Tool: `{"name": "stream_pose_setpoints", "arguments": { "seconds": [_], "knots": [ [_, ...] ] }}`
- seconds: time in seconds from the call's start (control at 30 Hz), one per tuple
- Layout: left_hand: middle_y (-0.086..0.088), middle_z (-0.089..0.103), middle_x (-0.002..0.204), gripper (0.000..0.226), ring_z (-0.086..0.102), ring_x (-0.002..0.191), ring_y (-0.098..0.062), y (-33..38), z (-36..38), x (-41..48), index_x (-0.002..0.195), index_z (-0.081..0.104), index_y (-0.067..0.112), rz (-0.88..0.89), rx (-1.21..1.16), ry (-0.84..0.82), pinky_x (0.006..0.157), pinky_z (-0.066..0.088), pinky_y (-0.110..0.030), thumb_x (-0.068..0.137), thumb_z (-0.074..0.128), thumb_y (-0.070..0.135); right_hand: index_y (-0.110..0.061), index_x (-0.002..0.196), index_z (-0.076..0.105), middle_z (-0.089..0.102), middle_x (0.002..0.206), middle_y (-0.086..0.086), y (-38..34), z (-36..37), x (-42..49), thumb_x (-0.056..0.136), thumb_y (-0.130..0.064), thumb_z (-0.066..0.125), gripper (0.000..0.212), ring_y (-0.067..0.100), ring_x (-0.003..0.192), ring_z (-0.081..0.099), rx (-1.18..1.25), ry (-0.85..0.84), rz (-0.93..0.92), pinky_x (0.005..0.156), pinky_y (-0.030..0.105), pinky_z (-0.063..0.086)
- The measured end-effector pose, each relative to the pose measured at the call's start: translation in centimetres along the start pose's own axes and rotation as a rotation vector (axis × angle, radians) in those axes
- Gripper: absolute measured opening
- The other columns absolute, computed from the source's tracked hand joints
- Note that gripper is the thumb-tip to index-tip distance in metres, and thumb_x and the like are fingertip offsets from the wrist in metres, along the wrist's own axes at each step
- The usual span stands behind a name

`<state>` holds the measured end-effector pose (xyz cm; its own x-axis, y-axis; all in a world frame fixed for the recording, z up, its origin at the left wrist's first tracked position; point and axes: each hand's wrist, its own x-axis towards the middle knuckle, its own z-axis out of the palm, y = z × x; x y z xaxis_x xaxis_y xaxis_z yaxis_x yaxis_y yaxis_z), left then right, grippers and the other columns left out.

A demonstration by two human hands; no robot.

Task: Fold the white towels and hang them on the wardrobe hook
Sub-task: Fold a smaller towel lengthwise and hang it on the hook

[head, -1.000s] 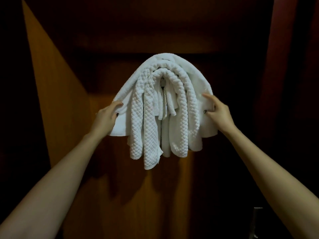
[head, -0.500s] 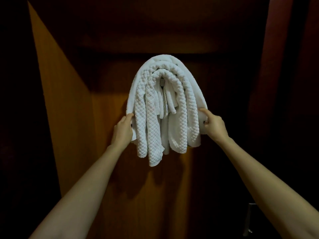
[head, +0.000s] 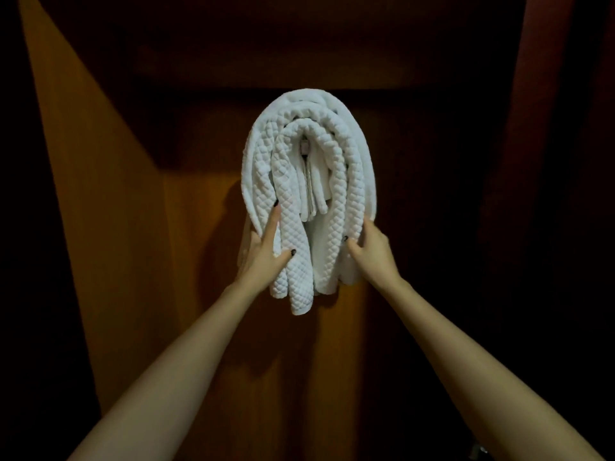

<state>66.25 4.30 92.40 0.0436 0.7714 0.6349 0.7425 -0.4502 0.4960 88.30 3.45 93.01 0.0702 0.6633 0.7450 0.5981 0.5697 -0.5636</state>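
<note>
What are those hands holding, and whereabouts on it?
Both hold the hanging white towels near their lower ends. The left hand grips the left-side folds, and the right hand grips the right-side folds.

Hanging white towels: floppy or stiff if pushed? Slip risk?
Probably floppy: the white towels sag in loops and bunch between the left hand and right hand. The thick quilted layers likely give some weight. Slip risk unclear: the hook is hidden.
</note>
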Motion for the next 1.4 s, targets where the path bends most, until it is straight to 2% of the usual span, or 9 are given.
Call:
{"name": "stream_pose_setpoints", "arguments": {
  "seconds": [0.2,0.33,0.4,0.47,0.57,0.8,0.97,1.23,1.4],
  "knots": [
    [-0.013,0.009,0.157,0.080,0.030,0.137,-0.036,-1.3,-0.9,0.2,0.139,-0.009,0.061,0.095,0.121,0.018,0.107,0.031,-0.050,0.094,0.050,0.030,-0.021,0.148,0.030,0.053,0.138,0.001,-0.3,1.4,-1.3,0.099,-0.016,0.048,0.052,0.016,0.122,0.053,-0.001,-0.032,0.016,0.099,0.028,0.045],
    [-0.019,0.028,0.141,0.077,0.053,0.101,-0.037,-0.9,-2.0,-1.2,0.145,-0.008,0.052,0.084,0.255,0.009,0.082,0.048,-0.041,0.095,0.048,0.032,-0.026,0.154,0.009,0.033,0.155,0.000,-0.5,1.4,-2.9,0.098,-0.024,0.049,0.069,0.015,0.137,0.039,0.010,-0.105,0.081,0.110,0.034,0.037],
    [-0.019,0.018,0.149,0.076,0.043,0.120,-0.040,-0.8,-2.2,-3.1,0.150,0.001,0.040,0.147,0.335,0.056,0.097,0.042,-0.048,0.093,0.051,0.030,-0.023,0.155,0.005,0.022,0.160,0.001,-1.0,1.1,-4.6,0.098,-0.025,0.048,0.072,0.017,0.144,0.027,-0.029,-0.136,0.124,0.117,0.039,0.029],
    [-0.017,0.004,0.157,0.073,0.019,0.140,-0.038,-0.9,-2.2,-5.6,0.152,0.007,0.029,0.163,0.373,0.029,0.112,0.026,-0.053,0.093,0.051,0.031,-0.020,0.155,0.007,0.021,0.159,0.004,-1.4,0.3,-7.0,0.098,-0.024,0.049,0.071,0.020,0.144,0.026,-0.095,-0.160,0.141,0.117,0.039,0.027],
    [-0.009,0.001,0.160,0.070,0.003,0.147,-0.026,-0.4,-1.9,-10.4,0.152,0.009,0.024,0.137,0.390,-0.135,0.117,0.011,-0.052,0.095,0.048,0.031,-0.020,0.154,0.014,0.025,0.157,0.007,-2.0,-1.5,-11.3,0.097,-0.023,0.052,0.068,0.024,0.143,0.028,-0.193,-0.215,0.165,0.115,0.044,0.030],
    [-0.003,-0.003,0.161,0.063,-0.009,0.147,-0.023,4.7,1.2,-23.5,0.151,0.016,0.025,0.130,0.323,-0.506,0.116,0.002,-0.051,0.096,0.046,0.037,-0.027,0.154,0.015,0.016,0.161,0.010,-3.4,-7.2,-28.1,0.101,-0.033,0.043,0.060,0.030,0.149,0.005,-0.529,-0.468,0.472,0.119,0.050,0.011],
    [-0.001,-0.003,0.161,0.064,-0.012,0.146,-0.022,10.6,6.5,-33.3,0.152,0.010,0.027,0.336,0.245,-0.756,0.117,-0.001,-0.052,0.098,0.044,0.037,-0.028,0.154,0.014,0.015,0.161,0.010,-3.4,-12.9,-42.1,0.101,-0.037,0.042,0.061,0.031,0.149,0.000,-0.620,-0.554,0.728,0.119,0.053,0.009],
    [-0.002,0.001,0.161,0.066,-0.006,0.147,-0.024,18.2,12.3,-53.2,0.152,0.009,0.025,0.430,0.101,-1.104,0.116,0.006,-0.051,0.097,0.046,0.033,-0.026,0.154,0.013,0.015,0.160,0.014,-8.2,-19.3,-64.5,0.101,-0.040,0.039,0.061,0.034,0.148,0.004,-0.629,-0.440,1.302,0.117,0.054,0.011],
    [-0.006,0.004,0.160,0.067,-0.001,0.147,-0.025,25.0,13.8,-65.6,0.152,0.008,0.022,0.663,-0.001,-1.349,0.117,0.009,-0.051,0.097,0.045,0.031,-0.025,0.154,0.015,0.015,0.158,0.016,-12.1,-24.8,-75.9,0.101,-0.043,0.037,0.060,0.035,0.147,0.007,-0.676,-0.320,1.547,0.116,0.055,0.014]
  ]
}}
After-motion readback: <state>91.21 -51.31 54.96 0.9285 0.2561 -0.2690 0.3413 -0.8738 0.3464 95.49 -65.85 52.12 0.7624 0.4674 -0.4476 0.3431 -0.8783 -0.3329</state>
